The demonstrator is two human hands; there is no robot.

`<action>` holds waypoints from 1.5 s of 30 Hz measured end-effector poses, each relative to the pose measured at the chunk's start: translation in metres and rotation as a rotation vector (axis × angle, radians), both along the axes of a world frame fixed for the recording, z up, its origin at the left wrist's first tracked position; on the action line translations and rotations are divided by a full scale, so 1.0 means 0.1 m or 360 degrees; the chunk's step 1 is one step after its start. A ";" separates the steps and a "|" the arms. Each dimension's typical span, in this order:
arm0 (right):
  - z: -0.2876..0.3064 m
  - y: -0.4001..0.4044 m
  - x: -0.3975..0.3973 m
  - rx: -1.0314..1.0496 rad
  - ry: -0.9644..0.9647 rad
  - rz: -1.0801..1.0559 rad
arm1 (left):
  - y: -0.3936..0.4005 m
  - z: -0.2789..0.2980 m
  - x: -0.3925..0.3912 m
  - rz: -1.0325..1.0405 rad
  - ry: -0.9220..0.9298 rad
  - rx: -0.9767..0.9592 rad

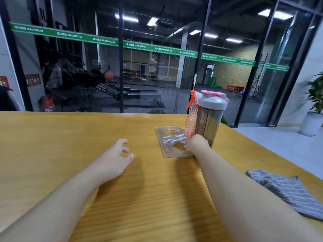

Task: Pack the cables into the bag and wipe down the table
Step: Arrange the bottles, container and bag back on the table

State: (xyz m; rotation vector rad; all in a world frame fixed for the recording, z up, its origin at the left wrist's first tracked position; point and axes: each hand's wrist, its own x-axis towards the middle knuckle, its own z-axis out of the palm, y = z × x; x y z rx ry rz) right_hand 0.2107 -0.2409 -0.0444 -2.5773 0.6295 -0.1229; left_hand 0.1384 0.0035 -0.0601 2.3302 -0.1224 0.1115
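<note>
No cable or bag is in view. A grey checked cloth (286,191) lies flat near the right edge of the yellow wooden table (70,140). My left hand (115,158) hovers over the middle of the table with relaxed, spread fingers and holds nothing. My right hand (197,144) reaches forward to the right edge of a clear plastic tray (169,137), right at the foot of a grey shaker bottle (209,117). Its fingers are hidden behind the knuckles, so its grip cannot be made out.
An orange spray bottle (191,119) stands just behind and left of the shaker bottle. A glass wall runs behind the table's far edge. A potted plant (314,105) stands on the floor at far right.
</note>
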 end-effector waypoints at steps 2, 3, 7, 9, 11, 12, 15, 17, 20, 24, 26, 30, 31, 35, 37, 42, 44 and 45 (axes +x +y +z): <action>-0.01 0.01 0.02 -0.0029 0.0029 0.0005 | 0.00 -0.01 0.01 -0.0020 -0.0015 -0.0014; -0.01 0.01 0.02 -0.0043 0.0042 0.0010 | 0.01 -0.02 0.02 -0.0029 -0.0027 -0.0033; -0.03 0.02 0.03 -0.0084 0.0053 -0.0007 | 0.02 -0.06 0.05 -0.0051 -0.0050 -0.0047; -0.04 0.03 0.03 -0.0119 0.0054 -0.0019 | 0.03 -0.06 0.06 -0.0051 -0.0054 -0.0045; -0.06 0.03 0.02 -0.0143 0.0052 -0.0018 | 0.03 -0.06 0.06 -0.0050 -0.0056 -0.0031; -0.07 0.02 0.02 -0.0159 0.0045 -0.0012 | 0.03 -0.05 0.06 -0.0048 -0.0060 -0.0025; -0.06 0.04 -0.02 -0.0340 -0.0063 0.0036 | 0.02 -0.06 0.04 -0.0040 -0.0084 -0.0013; -0.03 0.08 -0.04 -0.0505 -0.0186 0.0184 | 0.01 -0.05 0.04 -0.0039 -0.0092 0.0000; 0.01 0.19 -0.06 -0.0411 -0.0170 0.0467 | 0.00 -0.03 0.03 -0.0042 -0.0095 0.0009; -0.03 0.31 -0.09 -0.0448 0.0044 0.0526 | 0.01 -0.02 0.02 -0.0047 -0.0092 0.0015; -0.07 0.36 -0.11 -0.0512 0.0070 0.0494 | 0.01 -0.02 0.02 -0.0049 -0.0092 0.0016; -0.16 0.42 -0.11 -0.0564 -0.0027 0.0457 | 0.02 -0.02 0.01 -0.0050 -0.0085 0.0018; -0.17 0.42 -0.11 -0.0541 -0.0050 0.0458 | 0.02 -0.02 0.01 -0.0053 -0.0083 0.0015; -0.19 0.41 -0.10 -0.0522 -0.0083 0.0438 | 0.02 -0.03 0.01 -0.0058 -0.0092 0.0005; -0.19 0.41 -0.08 -0.0513 -0.0074 0.0424 | 0.02 -0.03 0.01 -0.0060 -0.0091 0.0000; -0.21 0.42 -0.05 -0.0490 -0.0085 0.0395 | 0.01 -0.01 0.01 -0.0064 -0.0091 0.0011; -0.21 0.41 -0.04 -0.0485 -0.0091 0.0395 | 0.01 -0.01 0.00 -0.0064 -0.0097 0.0014; -0.21 0.41 -0.03 -0.0481 -0.0091 0.0396 | 0.00 -0.01 0.00 -0.0063 -0.0101 0.0017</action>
